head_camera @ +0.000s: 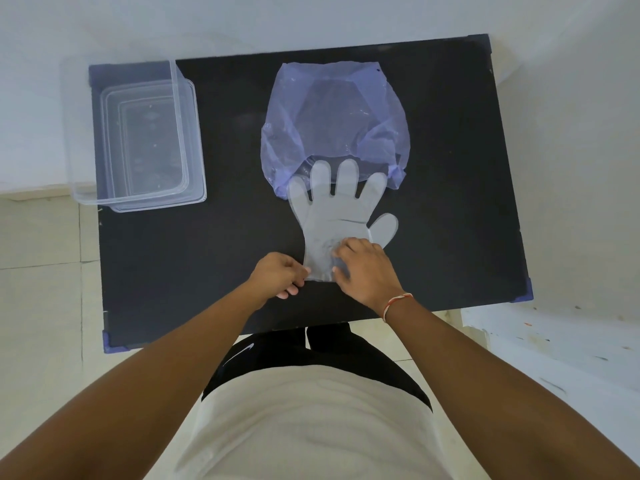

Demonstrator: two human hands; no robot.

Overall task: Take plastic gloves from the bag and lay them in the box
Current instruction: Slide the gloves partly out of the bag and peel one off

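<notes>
— Translucent plastic, thin as film: is that flat, hand-shaped clear plastic glove [334, 216] the thing to move?

— Yes. It lies spread on the black table [450, 168], cuff toward the person, fingertips at twelve o'clock overlapping the mouth of the crumpled pale purple plastic bag [332, 116]. Whether it is one glove or a stack, I cannot tell.

— And the hands?

— The left hand [277, 275] has its fingertips pinched together on the cuff's corner at about nine o'clock of the cuff. The right hand [363, 268] lies on the cuff's other side, fingers bent and pressing down; whether it truly grips the film is unclear.

— How will it handle?

— Very light and limp, I judge, and slippery; it may cling to the table or fold on itself when lifted. The cuff edge seems the best hold, both corners at once, so it hangs flat.

— Where does it go?

— Into the clear rectangular plastic box [138, 202], at ten o'clock on the table, well apart from the glove and looking empty.
</notes>
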